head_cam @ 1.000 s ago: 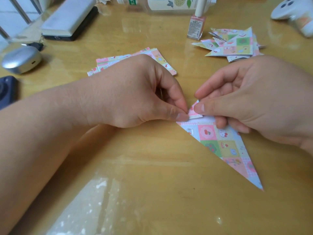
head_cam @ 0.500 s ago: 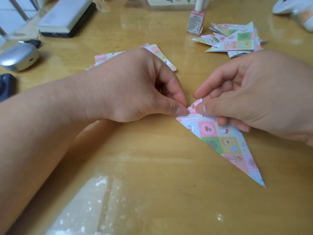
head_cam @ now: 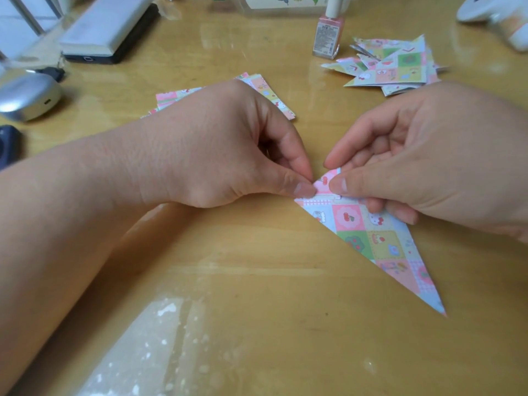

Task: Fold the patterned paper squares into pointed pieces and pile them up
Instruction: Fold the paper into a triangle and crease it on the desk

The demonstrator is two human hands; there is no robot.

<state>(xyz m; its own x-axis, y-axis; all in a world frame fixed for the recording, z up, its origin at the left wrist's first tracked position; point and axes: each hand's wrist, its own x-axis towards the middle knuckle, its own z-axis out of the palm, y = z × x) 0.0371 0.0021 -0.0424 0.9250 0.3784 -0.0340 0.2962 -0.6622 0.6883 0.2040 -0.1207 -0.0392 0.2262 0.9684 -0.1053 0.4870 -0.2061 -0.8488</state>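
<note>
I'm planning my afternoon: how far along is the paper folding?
Done: a pile of folded pieces lies far right, beside the nail polish bottle. In hand: the left hand and right hand both pinch the wide end of one long pointed piece lying on the table. To do: a stack of flat squares waits behind the left hand; its count cannot be told.

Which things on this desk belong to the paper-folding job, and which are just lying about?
Job: left hand and right hand pinching the half-folded piece; stack of unfolded squares; pile of folded pieces.
Lying about: nail polish bottle; silver case; grey box.
</note>
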